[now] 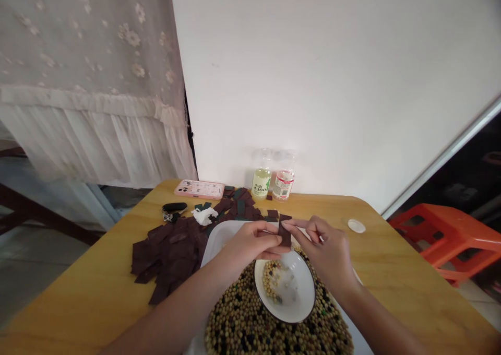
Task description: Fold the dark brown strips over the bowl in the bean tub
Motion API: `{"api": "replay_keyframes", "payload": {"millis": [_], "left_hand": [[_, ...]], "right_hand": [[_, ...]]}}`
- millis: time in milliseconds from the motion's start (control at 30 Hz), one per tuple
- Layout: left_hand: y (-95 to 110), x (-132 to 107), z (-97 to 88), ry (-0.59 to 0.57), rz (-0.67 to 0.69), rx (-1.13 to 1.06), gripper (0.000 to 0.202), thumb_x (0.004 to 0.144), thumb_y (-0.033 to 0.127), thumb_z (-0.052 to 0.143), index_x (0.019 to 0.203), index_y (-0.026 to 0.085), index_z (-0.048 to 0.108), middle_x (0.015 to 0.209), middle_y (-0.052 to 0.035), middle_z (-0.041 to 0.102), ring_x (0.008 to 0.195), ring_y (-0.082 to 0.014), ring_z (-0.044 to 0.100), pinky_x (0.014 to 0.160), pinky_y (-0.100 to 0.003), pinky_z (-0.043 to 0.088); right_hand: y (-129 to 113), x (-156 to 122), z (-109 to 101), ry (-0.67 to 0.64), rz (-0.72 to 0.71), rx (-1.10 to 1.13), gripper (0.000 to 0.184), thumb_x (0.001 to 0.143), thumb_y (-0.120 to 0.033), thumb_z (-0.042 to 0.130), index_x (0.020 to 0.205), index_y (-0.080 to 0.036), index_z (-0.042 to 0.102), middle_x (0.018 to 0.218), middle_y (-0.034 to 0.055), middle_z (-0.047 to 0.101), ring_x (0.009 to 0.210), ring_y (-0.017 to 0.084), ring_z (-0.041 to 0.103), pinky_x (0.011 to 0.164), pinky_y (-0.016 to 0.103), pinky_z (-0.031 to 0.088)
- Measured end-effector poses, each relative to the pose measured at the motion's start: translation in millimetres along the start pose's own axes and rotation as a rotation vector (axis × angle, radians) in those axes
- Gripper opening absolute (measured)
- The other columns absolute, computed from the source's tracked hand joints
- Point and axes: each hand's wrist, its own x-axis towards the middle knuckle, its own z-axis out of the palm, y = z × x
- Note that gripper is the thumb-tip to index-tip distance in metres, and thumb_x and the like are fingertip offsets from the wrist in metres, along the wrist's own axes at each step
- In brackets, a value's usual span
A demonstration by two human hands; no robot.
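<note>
My left hand (262, 240) is closed on a small dark brown rectangular piece (285, 231), apparently cloth or paper, held above a bowl. My right hand (323, 240) pinches the upper right edge of the same piece with thumb and forefinger. Below both hands, a white bowl (305, 297) with a dark rim holds some small beads and a whitish clump. It rests on a mass of tan and dark round beads (242, 318) that fills a white tray (213, 240). Parts of the tray are hidden by my forearms.
Many dark brown pieces (176, 250) lie heaped at the left of the wooden table (391, 271). Behind are a pink phone (200, 189), keys (174, 208), crumpled tissue (204, 215) and two bottles (261, 182). A round lid (356, 226) lies right; an orange stool (462, 229) stands beyond.
</note>
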Motion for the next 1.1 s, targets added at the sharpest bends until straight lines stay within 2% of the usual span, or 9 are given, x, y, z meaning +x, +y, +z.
{"api": "replay_keyframes", "payload": {"millis": [267,467,667,767,867,967,1100], "left_hand": [[-2.3,3.8,-3.0,0.055,0.023,-0.114,0.022,0.068,0.024,0.070,0.086,0.014,0.064,0.081,-0.0078,0.069,0.081,-0.0187,0.067,0.079,-0.030,0.052],[-5.3,4.9,-6.0,0.017,0.029,-0.151,0.022,0.068,0.024,0.071,0.088,0.013,0.065,0.084,-0.0083,0.070,0.080,-0.0180,0.067,0.075,-0.027,0.052],[-5.6,4.7,-6.7,-0.016,0.058,-0.187,0.023,0.065,0.019,0.073,0.086,0.013,0.067,0.085,-0.0072,0.069,0.081,-0.0176,0.066,0.076,-0.026,0.051],[-5.9,5.8,-6.8,-0.028,0.053,-0.181,0.019,0.065,0.018,0.073,0.082,0.012,0.068,0.082,-0.0070,0.069,0.079,-0.0178,0.066,0.077,-0.028,0.051],[-6.4,6.8,-6.6,-0.031,0.053,-0.191,0.017,0.065,0.017,0.072,0.080,0.012,0.069,0.079,-0.0066,0.069,0.077,-0.0175,0.066,0.077,-0.028,0.051],[-6.6,7.0,-6.4,-0.019,0.059,-0.219,0.017,0.064,0.016,0.072,0.081,0.013,0.069,0.078,-0.0060,0.069,0.073,-0.0157,0.066,0.074,-0.026,0.052],[-5.6,5.9,-5.8,-0.018,0.056,-0.239,0.018,0.063,0.015,0.073,0.080,0.014,0.068,0.078,-0.0055,0.070,0.071,-0.0147,0.066,0.072,-0.026,0.052]], "right_hand": [[-0.4,1.8,-0.8,0.035,0.073,0.009,0.044,0.077,-0.026,0.060,0.055,-0.023,0.022,0.048,-0.0043,0.046,0.084,0.024,0.068,0.055,0.023,0.047],[0.4,0.9,0.2,-0.051,0.011,0.020,0.042,0.077,-0.023,0.058,0.053,-0.023,0.023,0.051,-0.0020,0.052,0.082,0.023,0.068,0.057,0.025,0.048],[-1.6,2.2,2.2,-0.057,0.058,0.058,0.040,0.077,-0.027,0.059,0.056,-0.023,0.026,0.060,0.0005,0.060,0.085,0.023,0.067,0.061,0.027,0.048],[-1.8,4.1,1.5,-0.057,0.053,0.009,0.031,0.076,-0.026,0.060,0.061,-0.023,0.033,0.076,0.0029,0.066,0.082,0.020,0.065,0.061,0.029,0.047],[-0.1,7.0,-0.4,-0.022,-0.051,-0.128,0.016,0.074,-0.026,0.063,0.072,-0.022,0.048,0.090,0.0038,0.064,0.077,0.018,0.060,0.060,0.031,0.045],[2.5,8.9,-2.3,-0.033,-0.159,-0.173,0.004,0.075,-0.026,0.063,0.078,-0.024,0.060,0.102,0.0042,0.060,0.089,0.020,0.055,0.068,0.034,0.045],[6.1,8.6,-3.0,-0.035,-0.211,-0.170,0.006,0.077,-0.025,0.063,0.079,-0.029,0.067,0.112,0.0026,0.056,0.080,0.017,0.051,0.071,0.037,0.046]]}}
